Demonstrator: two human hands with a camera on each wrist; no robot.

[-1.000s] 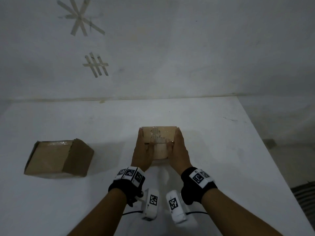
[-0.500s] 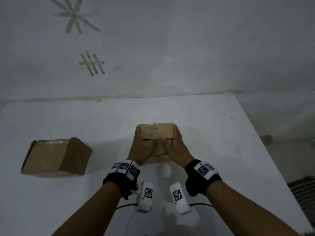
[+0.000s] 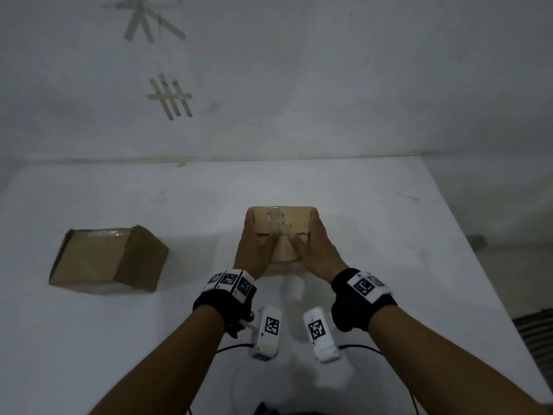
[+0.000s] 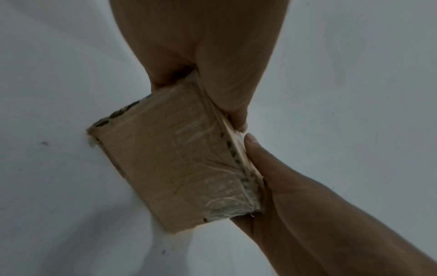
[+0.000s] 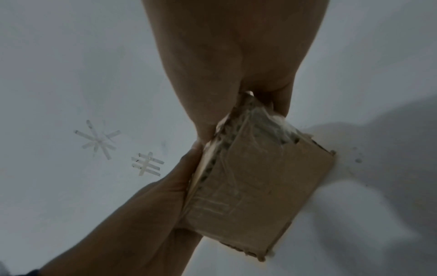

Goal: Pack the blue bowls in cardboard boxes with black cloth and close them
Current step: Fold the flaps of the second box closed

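Note:
A small closed cardboard box [image 3: 281, 223] with clear tape on top sits mid-table. My left hand [image 3: 256, 245] grips its left side and my right hand [image 3: 314, 246] its right side, both thumbs lying on the top flaps near the middle seam. From the left wrist, the left hand [image 4: 212, 74] clasps the box [image 4: 179, 158] at its upper corner, and the right hand [image 4: 295, 196] is opposite. From the right wrist, the right hand [image 5: 236, 65] pinches the box [image 5: 255, 186] at its top edge. No blue bowl or black cloth shows.
A second closed cardboard box [image 3: 107, 260] rests on the white table [image 3: 374, 235] at the left, well apart from my hands. The table's right edge drops off close by on the right. A white wall with tape marks [image 3: 170, 97] rises behind the table.
My hands went from lying flat along the box's sides to clasping it, thumbs drawn together over the top flaps. The box stayed in place.

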